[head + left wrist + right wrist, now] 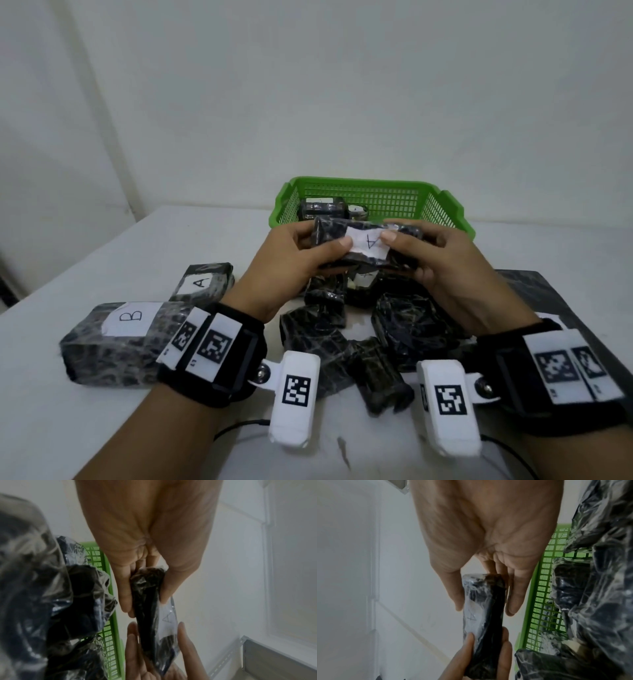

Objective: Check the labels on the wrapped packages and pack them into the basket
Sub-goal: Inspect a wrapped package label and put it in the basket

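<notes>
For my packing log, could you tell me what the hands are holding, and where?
Both hold one wrapped package labelled A: left hand at its left end, right hand at its right end.

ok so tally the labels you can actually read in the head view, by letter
A: 2, the held package and the small package lying at the left
B: 1, the long package at the far left
Total: 3 readable labels; those in the basket and the pile are hidden or too small to read.
</notes>
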